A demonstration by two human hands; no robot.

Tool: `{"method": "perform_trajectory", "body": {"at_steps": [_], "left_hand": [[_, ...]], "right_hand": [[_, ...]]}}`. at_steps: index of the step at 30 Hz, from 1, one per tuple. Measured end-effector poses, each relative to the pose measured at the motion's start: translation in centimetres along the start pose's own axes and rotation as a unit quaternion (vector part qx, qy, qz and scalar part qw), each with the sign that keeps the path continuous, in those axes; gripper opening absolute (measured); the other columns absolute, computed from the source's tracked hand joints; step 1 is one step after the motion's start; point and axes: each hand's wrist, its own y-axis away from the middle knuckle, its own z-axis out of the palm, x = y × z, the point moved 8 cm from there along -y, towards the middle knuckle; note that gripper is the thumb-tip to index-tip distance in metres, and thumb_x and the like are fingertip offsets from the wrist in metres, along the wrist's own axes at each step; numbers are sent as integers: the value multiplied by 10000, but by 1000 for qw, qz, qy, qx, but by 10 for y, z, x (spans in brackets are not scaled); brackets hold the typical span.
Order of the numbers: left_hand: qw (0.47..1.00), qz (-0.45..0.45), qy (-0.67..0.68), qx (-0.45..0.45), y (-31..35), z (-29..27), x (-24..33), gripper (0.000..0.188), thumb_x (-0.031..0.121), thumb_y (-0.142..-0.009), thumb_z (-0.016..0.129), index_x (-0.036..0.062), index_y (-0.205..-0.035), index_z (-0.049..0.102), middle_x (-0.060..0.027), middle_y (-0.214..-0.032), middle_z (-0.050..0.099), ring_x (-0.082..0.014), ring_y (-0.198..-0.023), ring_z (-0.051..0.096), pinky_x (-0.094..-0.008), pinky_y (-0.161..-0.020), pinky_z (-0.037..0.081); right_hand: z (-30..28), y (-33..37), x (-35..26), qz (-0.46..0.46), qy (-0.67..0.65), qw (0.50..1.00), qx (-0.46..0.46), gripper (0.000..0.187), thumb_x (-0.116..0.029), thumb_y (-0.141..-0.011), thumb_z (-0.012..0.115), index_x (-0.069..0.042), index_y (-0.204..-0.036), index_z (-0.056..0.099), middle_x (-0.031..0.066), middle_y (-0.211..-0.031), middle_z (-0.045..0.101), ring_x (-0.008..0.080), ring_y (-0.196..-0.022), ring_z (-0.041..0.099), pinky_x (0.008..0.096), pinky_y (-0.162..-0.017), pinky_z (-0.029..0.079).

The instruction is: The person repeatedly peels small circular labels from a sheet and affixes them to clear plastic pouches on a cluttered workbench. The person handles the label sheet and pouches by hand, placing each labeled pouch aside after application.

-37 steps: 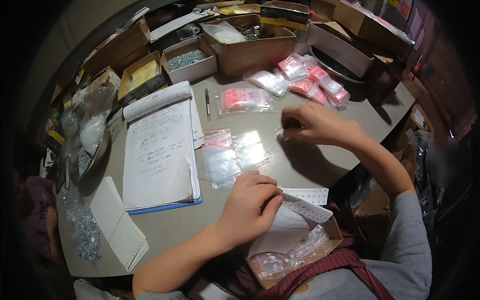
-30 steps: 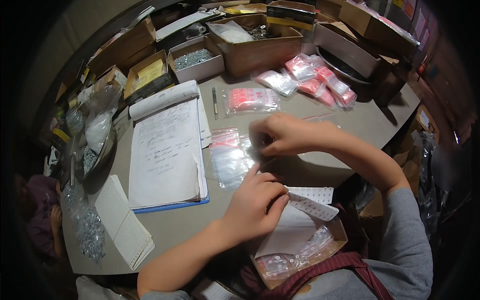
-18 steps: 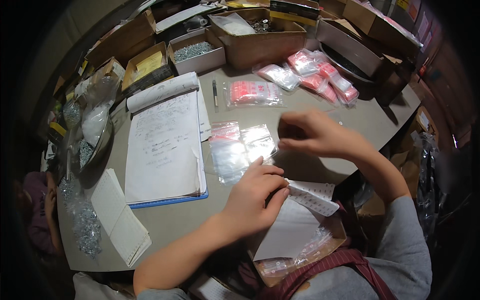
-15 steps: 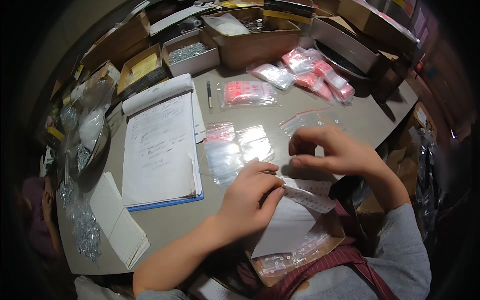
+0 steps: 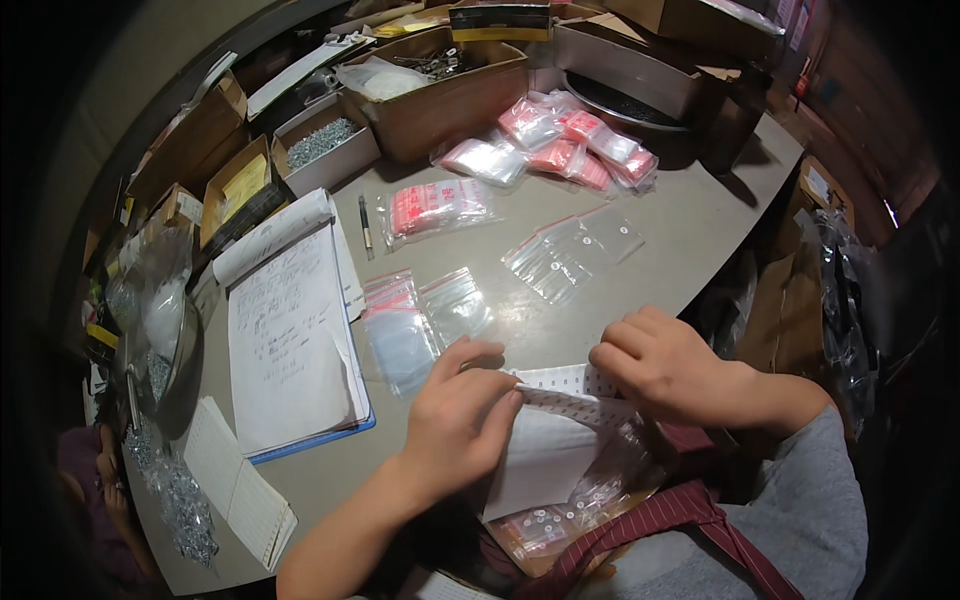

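Observation:
A folded white sticker sheet [image 5: 570, 400] with rows of small printed marks is pinched at its left end by my left hand [image 5: 455, 415]. My right hand [image 5: 665, 358] has its fingers curled down onto the sheet's right end; its fingertips are partly hidden. Under the sheet, an open cardboard box [image 5: 540, 560] near my lap holds a white paper [image 5: 545, 460] and clear plastic bags [image 5: 570, 515] bearing small round white stickers. Beyond my right hand, several clear zip bags [image 5: 560, 265] lie overlapped, some with a round sticker. More red-edged zip bags [image 5: 400, 340] lie beyond my left hand.
On the left lie a clipboard with written pages [image 5: 290, 340], a pen [image 5: 366, 225] and a narrow notebook [image 5: 240, 480]. Packs of red-printed bags [image 5: 440, 207] sit farther back. Boxes of metal parts [image 5: 320, 145] line the far edge. Another person's hand [image 5: 108, 470] shows at far left.
My right hand has come down from above the zip bags to the sticker sheet's right end, and its fingers have closed. My left hand keeps its pinch. The whole view has shifted.

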Motion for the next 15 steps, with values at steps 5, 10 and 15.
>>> {"method": "perform_trajectory", "body": {"at_steps": [5,10,15], "left_hand": [[999,-39,16,-8,2,3,-6,106,42,-862,709,-19,-949,715,-201,-1039,712,-379,-1118,650,-533,-1118,450],[999,-50,7,-11,4,2,-8,113,61,-880,697,-28,-949,703,-215,-1089,701,-380,-1119,650,-529,-1134,435],[999,-47,21,-14,-1,1,-5,123,80,-887,695,-25,-950,701,-216,-1099,693,-388,-1109,650,-527,-1138,429]], "right_hand": [[-7,10,-20,-147,51,987,28,166,-155,-748,638,-49,-864,584,75,-832,541,216,-755,594,340,-652,510],[-30,-17,94,58,-128,986,93,202,-85,-814,713,-50,-1000,642,130,-902,634,351,-804,638,427,-708,525],[-1,-33,184,271,-151,940,-138,227,-178,-833,672,35,-910,674,206,-826,682,341,-807,674,419,-748,524]]}}
